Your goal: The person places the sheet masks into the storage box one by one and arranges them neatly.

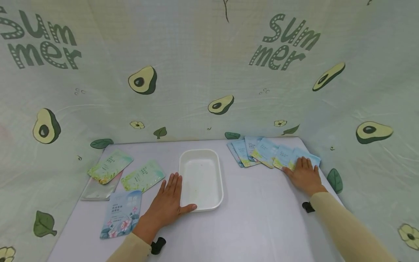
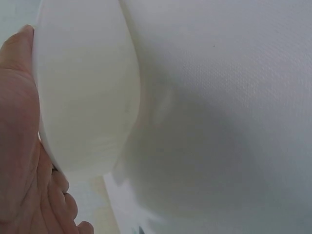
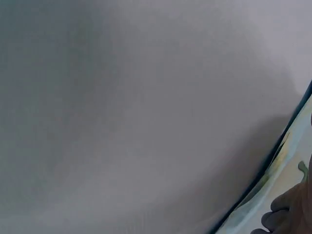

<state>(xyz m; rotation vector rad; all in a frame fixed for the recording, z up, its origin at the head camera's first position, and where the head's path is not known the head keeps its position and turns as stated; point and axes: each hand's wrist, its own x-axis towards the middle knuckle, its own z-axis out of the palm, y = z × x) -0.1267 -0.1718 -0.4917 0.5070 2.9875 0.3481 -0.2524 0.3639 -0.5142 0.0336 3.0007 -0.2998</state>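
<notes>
A white rectangular tray [image 1: 200, 182] lies on the table. My left hand [image 1: 165, 207] rests along its near left corner, fingers extended beside the left wall and thumb across the near rim. The left wrist view shows the tray's side wall [image 2: 87, 92] right against the palm and thumb. At the far right, several blue mask sachets [image 1: 265, 151] lie fanned out and overlapping. My right hand [image 1: 306, 177] lies over the rightmost sachet [image 1: 314, 159], its fingers stretched out and spread. In the right wrist view, fingers [image 3: 287, 209] show at the corner beside the sachet edges.
Left of the tray lie two green sachets [image 1: 144, 176], a silvery sachet [image 1: 98, 190] partly under one of them, and a blue floral sachet [image 1: 120, 214] close to my left wrist. A patterned cloth [image 1: 183, 54] hangs behind the white table [image 1: 248, 225] and along its sides.
</notes>
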